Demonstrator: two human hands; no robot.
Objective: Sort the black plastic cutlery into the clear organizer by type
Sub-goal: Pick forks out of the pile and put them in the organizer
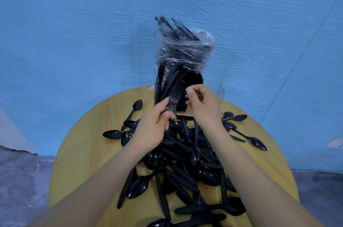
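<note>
A clear organizer (pixel 220 95) stands at the far edge of the round yellow table (pixel 83 143), with black knives and forks upright in it. My left hand (pixel 154 128) pinches a black fork (pixel 173 95) by its neck, tines up, right in front of the organizer. My right hand (pixel 202 108) hovers beside the fork at the organizer's front wall with its fingers curled; I cannot make out anything in it. A big pile of black spoons, knives and forks (pixel 185 163) lies on the table under both forearms.
A clear plastic bag of black cutlery (pixel 185 48) stands behind the organizer. Loose spoons lie at the left (pixel 113 134) and at the right (pixel 258 143) of the pile. A blue cloth backdrop (pixel 74 41) surrounds the table.
</note>
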